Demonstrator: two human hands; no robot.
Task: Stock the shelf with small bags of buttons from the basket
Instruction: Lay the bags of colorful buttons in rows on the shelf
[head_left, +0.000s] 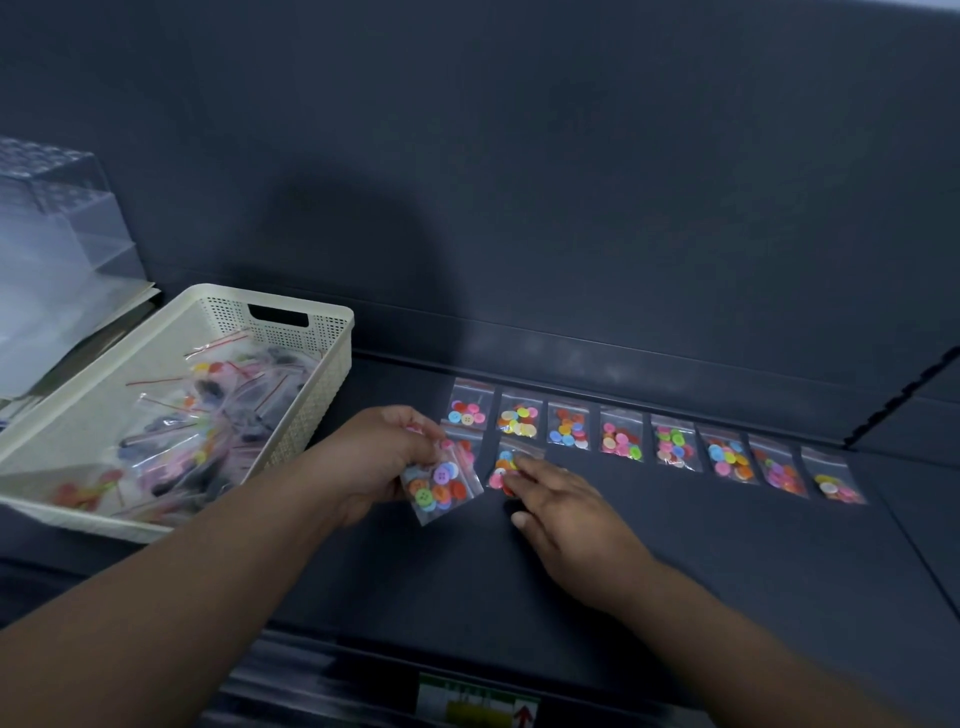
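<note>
Left hand (382, 457) fingers pinch a clear button bag (440, 484); right hand (563, 512) fingers, extended, press another bag (503, 469) onto the shelf (675, 545).

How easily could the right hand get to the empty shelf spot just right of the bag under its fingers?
Probably yes. The right hand rests on the second-row bag, and the dark shelf beside it is bare, with nothing between. The left hand, holding another bag, stays on the other side.

Basket (291, 415) sits left on the shelf (675, 561) (bags (621, 441) rowed right, along the back).
</note>
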